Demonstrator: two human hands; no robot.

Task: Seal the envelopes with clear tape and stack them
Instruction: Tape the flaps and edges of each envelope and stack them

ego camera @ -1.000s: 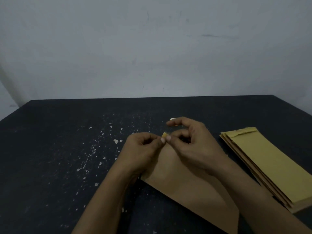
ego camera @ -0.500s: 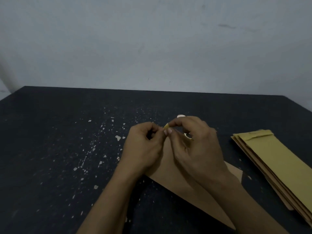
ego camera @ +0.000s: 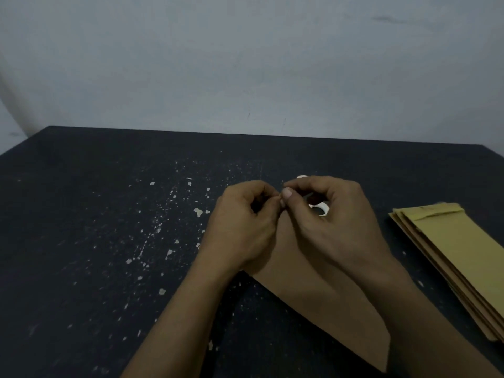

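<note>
Two curled hands met above the flat brown paper envelope [ego camera: 313, 296], which lay slantwise on the matte, white-flecked black table [ego camera: 95, 241]. The left hand [ego camera: 240, 227] and right hand [ego camera: 332, 222] pressed thumb and forefinger tips together (what they pinched was too small to tell). A white tape roll [ego camera: 321, 209] showed only as a curved sliver under the right fingers. A fanned stack [ego camera: 458, 255] of yellowish envelopes lay well to the right.

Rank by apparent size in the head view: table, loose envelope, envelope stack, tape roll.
1. table
2. loose envelope and envelope stack: about alike, both partly hidden, so not ranked
3. tape roll, mostly hidden
</note>
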